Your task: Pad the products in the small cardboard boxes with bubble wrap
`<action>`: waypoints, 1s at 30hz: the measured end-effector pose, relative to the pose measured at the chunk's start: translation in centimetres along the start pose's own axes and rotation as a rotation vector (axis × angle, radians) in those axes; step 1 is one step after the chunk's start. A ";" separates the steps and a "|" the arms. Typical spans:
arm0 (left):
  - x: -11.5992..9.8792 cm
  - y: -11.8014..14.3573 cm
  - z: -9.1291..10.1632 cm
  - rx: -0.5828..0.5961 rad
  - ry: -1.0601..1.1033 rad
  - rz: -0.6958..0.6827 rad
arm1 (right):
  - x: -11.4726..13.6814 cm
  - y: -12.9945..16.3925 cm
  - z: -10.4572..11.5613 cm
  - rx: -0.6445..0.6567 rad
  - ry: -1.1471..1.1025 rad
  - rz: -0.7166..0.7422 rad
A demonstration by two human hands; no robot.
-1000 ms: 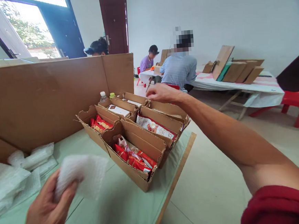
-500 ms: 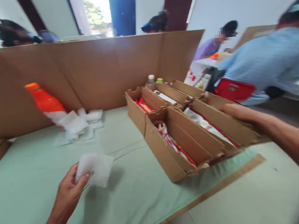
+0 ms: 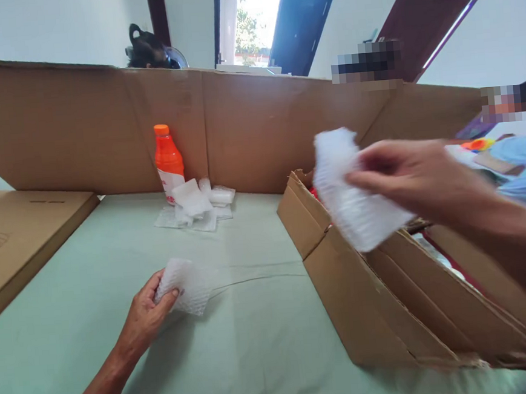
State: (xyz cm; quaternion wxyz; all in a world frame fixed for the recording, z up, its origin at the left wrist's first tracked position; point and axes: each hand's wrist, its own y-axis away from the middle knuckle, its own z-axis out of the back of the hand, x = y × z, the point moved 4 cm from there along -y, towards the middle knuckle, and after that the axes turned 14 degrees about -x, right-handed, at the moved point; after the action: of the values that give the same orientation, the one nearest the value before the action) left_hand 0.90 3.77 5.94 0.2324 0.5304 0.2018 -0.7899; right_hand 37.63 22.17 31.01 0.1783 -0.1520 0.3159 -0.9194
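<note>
One bubble-wrap piece (image 3: 188, 288) is pinched in the left hand's grip (image 3: 145, 312) over the worktop (image 3: 264, 324), and a second bubble-wrap piece (image 3: 342, 197) in the right hand's grip (image 3: 419, 178) by the carton (image 3: 357, 302), so handling seems the step in hand, with clearance above the carton apparently called for next.

No text can be read: the bottle (image 3: 168, 153) bears a white label (image 3: 169, 181) with red marks too small to make out, and the flat carton (image 3: 42, 229) at left carries short dark bars near its far edge and faint curved lines nearer the viewer.
</note>
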 end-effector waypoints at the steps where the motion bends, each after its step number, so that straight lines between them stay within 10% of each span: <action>1: 0.3 0.0 0.3 0.004 0.008 0.003 | 2.8 -0.3 -2.0 0.070 -0.049 0.014; 6: 2.9 0.0 3.9 -0.091 0.010 0.077 | 14.0 -2.6 -16.0 0.391 -0.172 0.025; 14: 8.6 0.4 10.8 -0.331 -0.007 0.273 | 19.4 -8.0 -30.9 0.415 -0.150 -0.152; 22: 9.2 -0.4 11.4 -0.340 -0.008 0.269 | 16.4 -3.8 -30.7 0.234 -0.339 -0.110; 30: 0.6 -4.7 6.7 -0.198 0.043 0.054 | 10.1 7.2 -32.1 -0.009 -0.548 -0.268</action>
State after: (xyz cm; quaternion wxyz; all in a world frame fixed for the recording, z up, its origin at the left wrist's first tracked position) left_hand -7.00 3.71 8.07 0.3004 0.5269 0.2695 -0.7480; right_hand 17.75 29.45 3.93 0.1331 -0.4357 0.2371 -0.8581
